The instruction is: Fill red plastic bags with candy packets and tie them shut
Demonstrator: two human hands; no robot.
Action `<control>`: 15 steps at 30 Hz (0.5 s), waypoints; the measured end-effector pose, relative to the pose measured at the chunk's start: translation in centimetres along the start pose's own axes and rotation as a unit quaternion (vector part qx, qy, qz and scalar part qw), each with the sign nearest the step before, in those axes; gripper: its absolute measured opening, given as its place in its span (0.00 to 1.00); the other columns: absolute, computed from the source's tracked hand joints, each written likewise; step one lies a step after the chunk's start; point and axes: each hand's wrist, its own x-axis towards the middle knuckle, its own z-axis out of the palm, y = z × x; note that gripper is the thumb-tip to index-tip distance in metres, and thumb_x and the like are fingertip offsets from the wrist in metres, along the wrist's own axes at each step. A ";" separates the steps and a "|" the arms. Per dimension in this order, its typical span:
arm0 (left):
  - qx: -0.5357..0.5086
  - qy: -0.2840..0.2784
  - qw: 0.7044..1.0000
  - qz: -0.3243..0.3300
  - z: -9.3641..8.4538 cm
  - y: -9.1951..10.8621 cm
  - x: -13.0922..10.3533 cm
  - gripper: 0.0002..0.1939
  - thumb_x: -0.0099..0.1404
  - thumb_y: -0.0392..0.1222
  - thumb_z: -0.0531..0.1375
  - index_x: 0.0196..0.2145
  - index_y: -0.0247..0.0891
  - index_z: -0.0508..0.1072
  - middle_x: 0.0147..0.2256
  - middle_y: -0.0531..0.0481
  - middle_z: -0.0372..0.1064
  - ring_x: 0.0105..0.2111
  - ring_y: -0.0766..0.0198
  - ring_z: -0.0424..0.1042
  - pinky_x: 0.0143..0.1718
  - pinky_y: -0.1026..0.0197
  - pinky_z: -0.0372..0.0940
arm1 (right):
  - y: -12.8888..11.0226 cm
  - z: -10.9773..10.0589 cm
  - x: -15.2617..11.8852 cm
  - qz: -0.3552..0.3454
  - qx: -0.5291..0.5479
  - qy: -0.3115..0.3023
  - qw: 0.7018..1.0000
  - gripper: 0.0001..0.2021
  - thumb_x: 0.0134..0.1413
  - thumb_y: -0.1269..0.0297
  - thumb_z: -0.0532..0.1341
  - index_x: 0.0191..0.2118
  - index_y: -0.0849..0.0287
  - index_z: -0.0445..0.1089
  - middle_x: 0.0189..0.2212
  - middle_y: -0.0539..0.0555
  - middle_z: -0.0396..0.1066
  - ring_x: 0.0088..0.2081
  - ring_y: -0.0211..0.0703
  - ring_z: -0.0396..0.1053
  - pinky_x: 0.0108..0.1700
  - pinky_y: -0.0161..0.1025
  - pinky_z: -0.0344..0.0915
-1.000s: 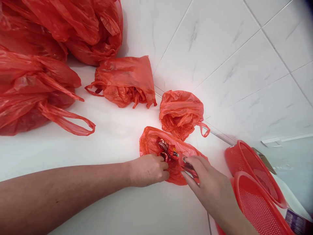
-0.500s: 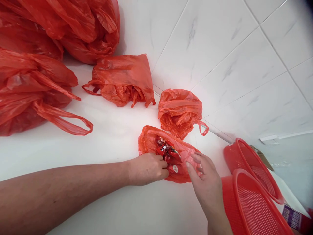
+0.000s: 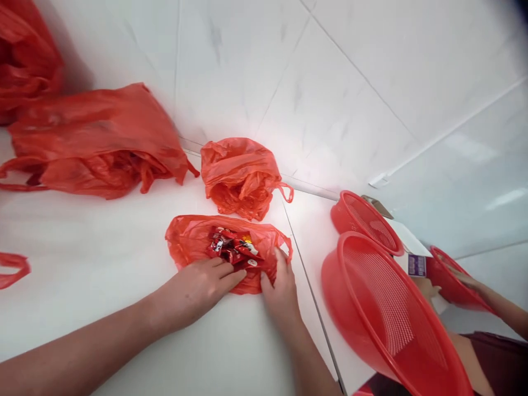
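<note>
A small red plastic bag (image 3: 187,234) lies on the white table with its mouth open upward. Several shiny wrapped packets (image 3: 231,247), mostly dark red with a bit of yellow, show inside it. My left hand (image 3: 198,289) rests across the bag's near edge, its fingers loosely stretched out beside the packets. At the bag's right end, my right hand (image 3: 282,289) touches the plastic with thumb and fingers apart. Part of the bag is hidden under both hands.
Behind stands another red bag (image 3: 243,170); a larger red bag (image 3: 99,137) lies to its left. Red mesh baskets (image 3: 371,297) are close on the right, past a table seam. A co-worker's hand (image 3: 466,278) reaches into a farther red basket (image 3: 443,264). A tiled wall (image 3: 330,110) runs behind.
The view has swung right, bringing a co-worker's arms into sight. My left hand has loosened from a closed grip to stretched fingers, and more of the packets shows.
</note>
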 end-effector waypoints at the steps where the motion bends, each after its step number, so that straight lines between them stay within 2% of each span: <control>1: 0.014 -0.018 1.000 0.003 0.0 -0.1 0.0 0.24 0.62 0.28 0.50 0.55 0.39 0.64 0.42 0.44 0.73 0.39 0.57 0.71 0.40 0.57 0.66 | -0.1 0.0 0.1 -0.013 0.003 -0.005 1.000 0.32 0.53 0.67 0.55 0.64 0.59 0.49 0.61 0.62 0.54 0.62 0.54 0.52 0.60 0.56 0.53; 3: 0.040 -0.033 0.999 -0.009 0.0 -0.2 0.0 0.27 0.62 0.27 0.48 0.59 0.37 0.59 0.44 0.41 0.72 0.41 0.54 0.71 0.41 0.54 0.67 | -0.5 -0.3 0.6 -0.030 0.015 -0.011 0.999 0.34 0.52 0.68 0.55 0.65 0.61 0.45 0.63 0.62 0.51 0.63 0.53 0.49 0.61 0.55 0.52; 8: 0.061 0.012 0.994 -0.089 -0.1 -0.4 -0.1 0.26 0.66 0.33 0.48 0.61 0.40 0.57 0.44 0.42 0.72 0.40 0.50 0.72 0.40 0.51 0.67 | -2.6 -2.7 2.7 -0.074 0.049 0.037 0.995 0.37 0.53 0.66 0.56 0.66 0.56 0.40 0.64 0.59 0.48 0.64 0.50 0.47 0.63 0.53 0.51; 12: 0.072 0.039 0.995 -0.064 -0.4 -0.4 0.1 0.23 0.66 0.43 0.52 0.59 0.45 0.60 0.44 0.43 0.72 0.40 0.51 0.72 0.39 0.51 0.67 | -4.0 -4.2 5.5 -0.113 0.082 0.083 0.987 0.35 0.55 0.64 0.56 0.66 0.54 0.41 0.64 0.57 0.48 0.64 0.48 0.48 0.63 0.51 0.51; 15: 0.097 0.088 0.990 -0.057 -1.3 -0.5 0.3 0.25 0.63 0.49 0.56 0.58 0.47 0.60 0.48 0.42 0.69 0.46 0.47 0.69 0.46 0.45 0.64 | -3.8 -4.0 7.4 -0.113 0.126 0.121 0.978 0.34 0.54 0.64 0.57 0.65 0.54 0.43 0.62 0.58 0.50 0.62 0.48 0.51 0.61 0.51 0.53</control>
